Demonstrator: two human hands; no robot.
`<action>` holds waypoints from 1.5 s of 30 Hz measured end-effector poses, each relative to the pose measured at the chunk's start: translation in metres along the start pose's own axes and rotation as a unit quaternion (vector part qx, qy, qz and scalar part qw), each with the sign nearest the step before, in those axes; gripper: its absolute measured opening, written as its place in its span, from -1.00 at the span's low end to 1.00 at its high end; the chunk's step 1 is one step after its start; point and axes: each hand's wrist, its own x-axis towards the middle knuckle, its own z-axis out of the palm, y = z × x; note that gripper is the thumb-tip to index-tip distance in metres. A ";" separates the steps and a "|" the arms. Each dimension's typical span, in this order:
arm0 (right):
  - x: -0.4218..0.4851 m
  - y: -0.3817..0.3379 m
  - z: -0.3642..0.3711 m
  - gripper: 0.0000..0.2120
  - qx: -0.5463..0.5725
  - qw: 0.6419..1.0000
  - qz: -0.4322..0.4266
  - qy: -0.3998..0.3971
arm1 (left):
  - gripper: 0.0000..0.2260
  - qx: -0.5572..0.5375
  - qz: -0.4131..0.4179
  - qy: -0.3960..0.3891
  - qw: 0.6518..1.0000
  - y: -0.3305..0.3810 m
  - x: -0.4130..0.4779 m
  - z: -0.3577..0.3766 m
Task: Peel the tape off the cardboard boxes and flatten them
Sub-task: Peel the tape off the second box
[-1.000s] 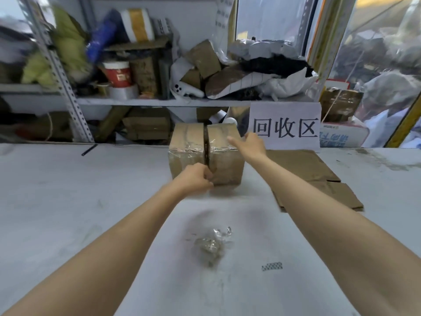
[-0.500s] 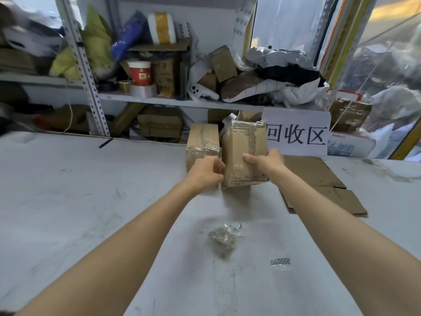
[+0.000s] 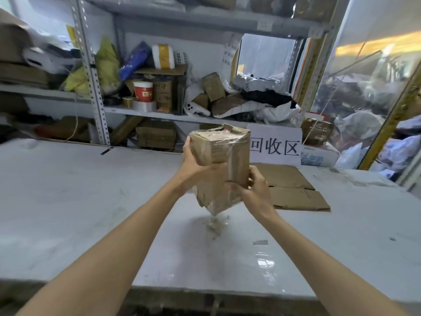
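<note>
At frame centre, the taped cardboard box (image 3: 224, 153) is gripped above the surface (image 3: 68, 201) by fingers of the left hand (image 3: 193, 166) and right hand (image 3: 254, 190); a loose edge is likely to be sought next for peeling.

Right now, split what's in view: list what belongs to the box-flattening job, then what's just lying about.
Job: taped cardboard box, gripped by left hand and right hand; flattened cardboard on the table; crumpled clear tape.
Lying about: red cup, tape roll and white controller on the shelf; white sign.
</note>
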 end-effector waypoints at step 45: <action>-0.016 -0.042 0.129 -0.75 -0.176 0.929 -0.305 -0.112 | 0.15 0.506 0.063 0.132 0.850 -0.037 -0.076 -0.115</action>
